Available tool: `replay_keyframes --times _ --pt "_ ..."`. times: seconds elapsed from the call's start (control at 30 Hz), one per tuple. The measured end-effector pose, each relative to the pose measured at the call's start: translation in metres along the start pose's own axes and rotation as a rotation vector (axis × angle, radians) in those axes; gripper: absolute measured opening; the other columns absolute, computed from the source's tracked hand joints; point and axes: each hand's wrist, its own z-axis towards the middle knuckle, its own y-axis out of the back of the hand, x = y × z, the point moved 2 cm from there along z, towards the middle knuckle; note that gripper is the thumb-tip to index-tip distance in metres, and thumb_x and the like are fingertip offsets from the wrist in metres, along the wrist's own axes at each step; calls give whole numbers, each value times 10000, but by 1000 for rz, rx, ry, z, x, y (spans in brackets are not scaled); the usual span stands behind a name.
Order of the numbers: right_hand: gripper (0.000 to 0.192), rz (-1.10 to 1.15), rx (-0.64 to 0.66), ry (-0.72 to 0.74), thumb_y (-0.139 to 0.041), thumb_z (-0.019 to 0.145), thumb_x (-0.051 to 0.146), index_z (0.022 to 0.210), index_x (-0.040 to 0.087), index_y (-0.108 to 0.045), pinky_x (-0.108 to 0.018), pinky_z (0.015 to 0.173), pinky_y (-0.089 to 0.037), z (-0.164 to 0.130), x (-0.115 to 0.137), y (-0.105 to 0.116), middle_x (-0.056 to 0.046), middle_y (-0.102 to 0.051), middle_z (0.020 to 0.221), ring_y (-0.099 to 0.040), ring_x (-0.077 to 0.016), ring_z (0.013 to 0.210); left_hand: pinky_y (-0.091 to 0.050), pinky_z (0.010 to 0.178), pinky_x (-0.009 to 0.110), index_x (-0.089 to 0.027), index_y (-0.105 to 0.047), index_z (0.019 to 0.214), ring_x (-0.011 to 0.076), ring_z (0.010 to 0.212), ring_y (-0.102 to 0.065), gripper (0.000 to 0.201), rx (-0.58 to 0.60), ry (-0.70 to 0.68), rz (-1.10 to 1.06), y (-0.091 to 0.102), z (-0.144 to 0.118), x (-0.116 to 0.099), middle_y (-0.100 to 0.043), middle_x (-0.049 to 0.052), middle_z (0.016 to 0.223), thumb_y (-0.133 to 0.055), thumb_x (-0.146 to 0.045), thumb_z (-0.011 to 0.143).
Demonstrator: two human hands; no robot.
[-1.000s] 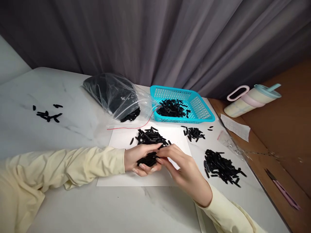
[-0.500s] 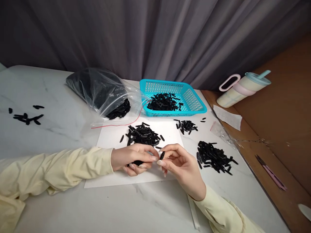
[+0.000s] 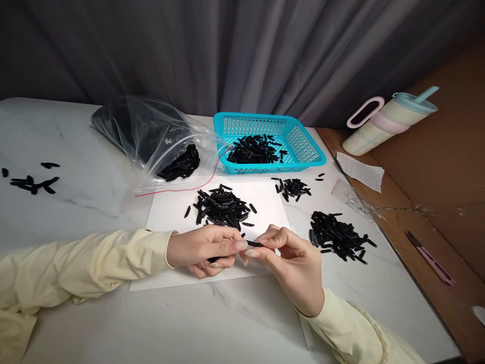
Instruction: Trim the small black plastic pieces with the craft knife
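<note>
Here the left hand (image 3: 202,248) is curled closed around a small bunch of black plastic strips (image 3: 212,259), of which only a dark sliver shows under the palm, while the right hand (image 3: 291,263) pinches a single black strip (image 3: 253,244) between thumb and forefinger, its other fingers loosely bent. The single strip lies level in the gap between the two hands, its left end touching the left thumb tip, so the step in hand looks like drawing one piece out of the bunch and checking it. Both hands hover just above a white sheet (image 3: 166,263) on the marble surface (image 3: 113,323). On that sheet, just beyond the hands, lies a loose heap of strips (image 3: 222,207). A larger pile (image 3: 337,235) sits to the right on the bare surface, and a smaller cluster (image 3: 292,187) lies near a turquoise basket (image 3: 308,149) that already holds more strips. A clear plastic bag (image 3: 151,134) with still more spills open to the left of the basket, and a few stray pieces (image 3: 30,181) lie far to the left. Judging from this layout, the pinched strip next calls for a clean release onto one of the piles, with the left grip kept firm enough that the bunch does not scatter.
</note>
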Motion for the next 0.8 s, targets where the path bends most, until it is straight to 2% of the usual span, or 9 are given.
replay_keyframes --times 0.33,0.5,0.57,0.67,0.8 --pt "319 2 47 15 -763 721 242 581 212 -478 -283 495 -413 -3 -3 -3 6 -588 594 -515 -146 545 -192 266 78 -180 -499 827 4 333 -212 318 -44 -29 -69 1 -1 1 -357 -93 517 -562 -492 828" --pt "228 -17 71 7 -750 735 225 640 207 -543 -284 531 -442 -3 -3 -1 -16 -635 667 -569 -160 610 -180 261 76 -166 -528 802 4 333 -190 253 -110 -68 -70 3 -2 -1 -327 -102 485 -623 -401 808" --pt "136 27 115 -43 -684 802 230 716 204 -582 -277 541 -456 -2 -3 0 -28 -656 705 -582 -153 622 -175 262 74 -159 -541 795 4 336 -179 227 -136 -89 -72 4 -2 -3 -312 -106 476 -620 -370 814" --pt "100 135 189 -155 -579 883 250 806 187 -593 -236 444 -417 -1 -5 0 -30 -655 696 -512 -103 495 -181 261 72 -147 -555 784 3 334 -178 211 -148 -107 -65 4 -3 -4 -306 -107 466 -613 -348 821" --pt "107 306 227 -271 -589 875 281 878 183 -546 -181 352 -378 -1 -7 -2 -4 -614 678 -457 -71 427 -178 256 69 -144 -550 778 -1 329 -182 240 -160 -106 -65 2 -4 -4 -321 -106 464 -623 -370 813"
